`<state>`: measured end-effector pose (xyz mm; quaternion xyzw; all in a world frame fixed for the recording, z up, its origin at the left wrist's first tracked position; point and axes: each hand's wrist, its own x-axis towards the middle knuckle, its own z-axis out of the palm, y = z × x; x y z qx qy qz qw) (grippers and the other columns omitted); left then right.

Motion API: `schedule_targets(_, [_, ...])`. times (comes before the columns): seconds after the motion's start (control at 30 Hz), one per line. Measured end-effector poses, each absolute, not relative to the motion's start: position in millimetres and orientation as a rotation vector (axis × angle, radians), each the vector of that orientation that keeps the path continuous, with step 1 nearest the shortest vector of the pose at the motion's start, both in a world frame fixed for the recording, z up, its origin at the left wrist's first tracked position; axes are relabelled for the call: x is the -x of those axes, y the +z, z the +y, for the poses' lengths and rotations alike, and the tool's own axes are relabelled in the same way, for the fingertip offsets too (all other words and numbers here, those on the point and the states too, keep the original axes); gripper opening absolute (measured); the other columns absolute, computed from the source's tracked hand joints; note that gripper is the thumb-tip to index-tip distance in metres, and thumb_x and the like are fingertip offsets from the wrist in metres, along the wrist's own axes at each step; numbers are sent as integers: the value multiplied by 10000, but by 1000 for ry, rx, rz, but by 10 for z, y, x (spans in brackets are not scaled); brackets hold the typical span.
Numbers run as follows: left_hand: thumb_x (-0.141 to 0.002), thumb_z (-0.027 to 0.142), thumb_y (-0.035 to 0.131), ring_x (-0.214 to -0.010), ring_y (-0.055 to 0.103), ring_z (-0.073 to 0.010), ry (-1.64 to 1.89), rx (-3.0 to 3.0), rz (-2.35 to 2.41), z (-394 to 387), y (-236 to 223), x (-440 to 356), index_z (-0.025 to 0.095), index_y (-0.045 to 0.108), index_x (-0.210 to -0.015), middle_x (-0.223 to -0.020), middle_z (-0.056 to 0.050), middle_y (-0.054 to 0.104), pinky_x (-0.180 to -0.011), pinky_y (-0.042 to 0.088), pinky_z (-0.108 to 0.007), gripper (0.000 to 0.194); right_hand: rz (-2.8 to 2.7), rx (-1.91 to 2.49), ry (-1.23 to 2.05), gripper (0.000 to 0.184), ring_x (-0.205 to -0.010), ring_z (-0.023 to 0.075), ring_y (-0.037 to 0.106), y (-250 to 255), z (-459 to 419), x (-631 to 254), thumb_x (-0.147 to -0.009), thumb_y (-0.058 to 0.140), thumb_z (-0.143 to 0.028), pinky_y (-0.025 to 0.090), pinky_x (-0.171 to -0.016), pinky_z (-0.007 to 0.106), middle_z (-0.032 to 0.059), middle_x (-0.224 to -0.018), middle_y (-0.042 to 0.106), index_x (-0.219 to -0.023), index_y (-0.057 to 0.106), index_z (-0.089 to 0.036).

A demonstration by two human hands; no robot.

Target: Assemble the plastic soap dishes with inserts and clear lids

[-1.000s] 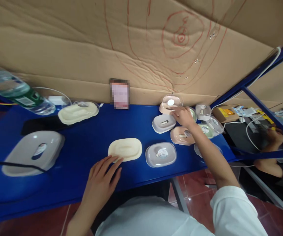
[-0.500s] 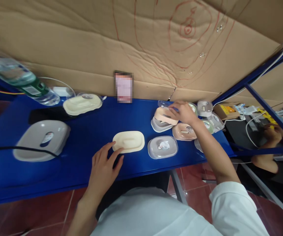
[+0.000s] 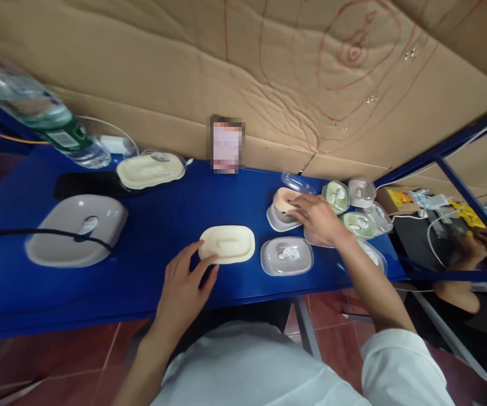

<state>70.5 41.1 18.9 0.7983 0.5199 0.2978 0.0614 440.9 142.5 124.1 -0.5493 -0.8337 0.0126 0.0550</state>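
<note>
My left hand (image 3: 186,282) lies flat on the blue table (image 3: 159,220), fingers apart, its fingertips touching the near edge of a cream oval soap dish (image 3: 227,244). My right hand (image 3: 316,216) reaches over a cluster of small dishes and holds a pink dish (image 3: 284,199) that sits on a grey dish (image 3: 278,219). A clear lid (image 3: 297,182) lies just behind them. A grey lidded dish (image 3: 286,256) rests in front, between my two hands.
Green and grey lidded dishes (image 3: 355,208) crowd the table's right end. A large grey dish (image 3: 74,229) with a black cable over it, a cream dish (image 3: 150,170) and a water bottle (image 3: 40,121) are at left. Cardboard (image 3: 243,67) backs the table. Another person's hands (image 3: 476,242) are at far right.
My right hand lifted the pink dish from the back of the cluster and set it down on the grey dish. The clear lid stayed behind. The left hand barely moved.
</note>
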Motion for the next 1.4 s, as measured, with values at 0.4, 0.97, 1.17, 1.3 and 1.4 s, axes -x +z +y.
schedule_targets(0.4, [-1017, 338, 690, -1423, 580, -333, 1119, -2194, 1581, 382, 239, -690, 272, 466, -1573, -1621, -191, 461, -1109, 559, -496, 604, -2911, 976, -22, 238, -1209, 280, 703, 1129, 885, -2911, -1067, 554, -130, 551, -1047, 446, 135, -1337, 754, -1219, 732, -171])
schedule_targets(0.97, [-1063, 283, 616, -1537, 499, -336, 900, -2588, 1450, 424, 168, -517, 253, 505, -1598, -1601, -111, 591, -1158, 490, -475, 547, -2848, 988, 77, 428, -1398, 242, 653, 758, 629, -2841, -1060, 561, -112, 496, -1249, 416, 147, -1483, 687, -1482, 619, -158])
schedule_targets(1.17, [-1055, 302, 619, -1524, 496, -391, 892, -2503, 1488, 416, 193, -528, 261, 537, -1550, -1650, -181, 493, -1155, 507, -541, 503, -2233, 1675, 400, 290, -1381, 269, 632, 1249, 1474, -3698, -1098, 592, -326, 447, -1246, 479, 106, -1411, 724, -1327, 725, -208])
schedule_targets(1.3, [-1039, 321, 639, -1481, 529, -400, 935, -2417, 1480, 433, 212, -540, 247, 565, -1500, -1614, -201, 488, -1171, 504, -585, 472, -1943, 1941, 460, 377, -1232, 317, 678, 1245, 2085, -4135, -1033, 710, -408, 565, -1075, 546, 155, -1337, 698, -1291, 698, -133])
schedule_targets(1.4, [-1035, 330, 644, -1460, 543, -399, 984, -2396, 1466, 438, 192, -547, 244, 616, -1422, -1577, -190, 513, -1170, 510, -602, 397, -1816, 1795, 591, 412, -1179, 248, 689, 1221, 2274, -4159, -1048, 688, -416, 621, -985, 470, 102, -1408, 644, -1397, 626, -206])
